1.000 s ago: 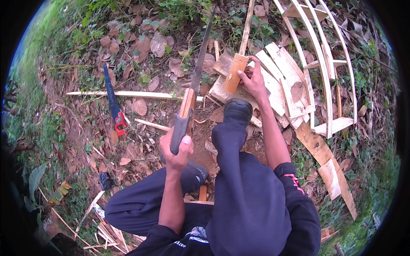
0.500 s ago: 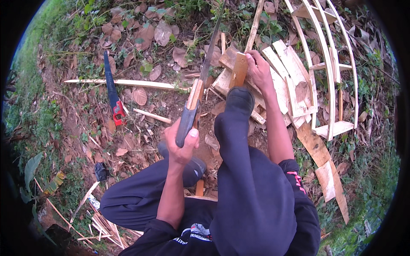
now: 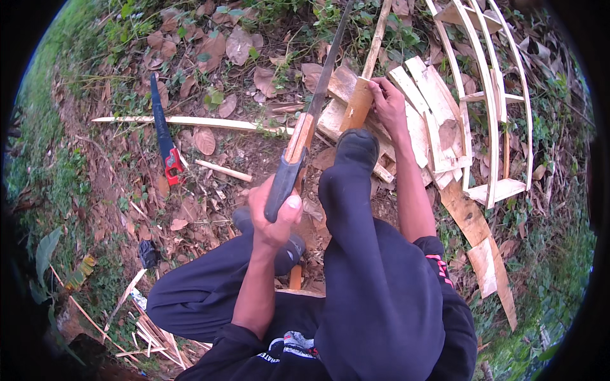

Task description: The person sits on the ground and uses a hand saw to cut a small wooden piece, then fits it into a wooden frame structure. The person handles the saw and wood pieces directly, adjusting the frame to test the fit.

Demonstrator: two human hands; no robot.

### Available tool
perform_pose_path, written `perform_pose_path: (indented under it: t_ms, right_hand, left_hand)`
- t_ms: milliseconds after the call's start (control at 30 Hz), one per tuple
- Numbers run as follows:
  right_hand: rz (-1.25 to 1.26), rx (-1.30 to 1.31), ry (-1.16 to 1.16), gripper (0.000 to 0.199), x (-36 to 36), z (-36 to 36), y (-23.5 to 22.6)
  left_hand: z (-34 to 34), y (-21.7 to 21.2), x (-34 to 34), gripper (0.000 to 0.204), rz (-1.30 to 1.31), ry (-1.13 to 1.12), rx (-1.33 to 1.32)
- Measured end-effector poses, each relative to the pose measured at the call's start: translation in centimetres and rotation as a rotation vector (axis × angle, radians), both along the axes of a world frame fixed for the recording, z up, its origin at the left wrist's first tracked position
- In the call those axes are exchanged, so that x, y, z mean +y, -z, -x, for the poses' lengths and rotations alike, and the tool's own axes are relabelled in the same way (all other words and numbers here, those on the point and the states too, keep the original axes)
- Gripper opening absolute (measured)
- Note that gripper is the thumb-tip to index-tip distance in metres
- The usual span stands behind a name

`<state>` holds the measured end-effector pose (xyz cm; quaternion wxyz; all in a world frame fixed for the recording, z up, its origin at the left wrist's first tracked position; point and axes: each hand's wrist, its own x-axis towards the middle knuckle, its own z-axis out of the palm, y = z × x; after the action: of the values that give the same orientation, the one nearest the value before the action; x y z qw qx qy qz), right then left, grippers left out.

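My left hand (image 3: 273,209) is wrapped round the handle of a hand saw (image 3: 328,73), which has a dark grip and a wooden part. Its long blade slants away up and to the right, beside the left edge of a small brown board (image 3: 358,103). With bent fingers, my right hand (image 3: 389,105) pinches that board at its upper right edge. My dark shoe (image 3: 357,151) presses on the board's near end, over a stack of pale wood pieces (image 3: 332,120). Whether the saw teeth touch the board I cannot tell.
A second saw with a red handle (image 3: 172,166) lies on the leafy ground at left, across a long thin strip (image 3: 210,122). A curved wooden slat frame (image 3: 492,114) stands at right. Offcuts (image 3: 152,333) lie lower left, and a bent plank (image 3: 467,213) lower right.
The saw and my left hand have shifted slightly to the right, bringing the blade closer to the board. My right hand and shoe stay nearly in place.
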<state>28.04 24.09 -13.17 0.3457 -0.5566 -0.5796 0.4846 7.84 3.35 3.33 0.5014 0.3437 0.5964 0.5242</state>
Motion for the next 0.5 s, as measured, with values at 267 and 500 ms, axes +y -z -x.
perform_pose_path:
  t_ms: [267,500]
  right_hand:
    - [-0.165,0.0,0.126,0.025,-0.3,0.1,-1.2]
    - [-0.254,-0.119,0.007,0.026,0.9,0.1,-0.8]
  left_hand:
    - [-0.6,-0.2,0.4,0.025,-0.062,0.014,-0.025]
    - [-0.9,-0.7,0.7,0.029,-0.023,0.038,-0.002]
